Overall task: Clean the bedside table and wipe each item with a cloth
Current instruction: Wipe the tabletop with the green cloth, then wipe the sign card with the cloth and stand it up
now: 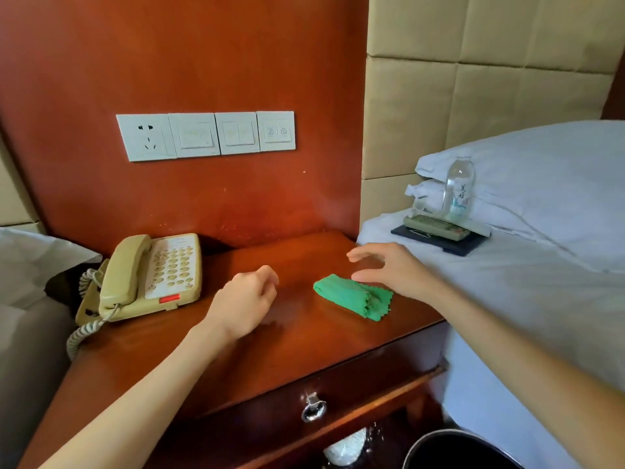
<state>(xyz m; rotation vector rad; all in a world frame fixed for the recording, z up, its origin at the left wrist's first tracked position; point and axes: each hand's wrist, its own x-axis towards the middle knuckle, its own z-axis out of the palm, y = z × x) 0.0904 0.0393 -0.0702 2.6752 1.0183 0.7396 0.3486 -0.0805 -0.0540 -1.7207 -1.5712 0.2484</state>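
A folded green cloth (pixel 353 296) lies on the right part of the wooden bedside table (pixel 270 340). My right hand (pixel 389 269) hovers just above and behind the cloth, fingers spread and holding nothing. My left hand (pixel 247 302) floats over the table's middle with fingers loosely curled, empty. A beige corded telephone (pixel 152 275) sits at the table's back left. On the bed to the right, a clear water bottle (pixel 458 191) stands by a flat greenish box (pixel 436 228) on a dark tray (pixel 443 240).
White bed (pixel 541 299) with pillow (pixel 558 170) borders the table's right side. A wall panel of socket and switches (pixel 206 135) hangs above the table. The table's drawer has a metal ring handle (pixel 313 409). A dark bin (pixel 456 451) stands below right.
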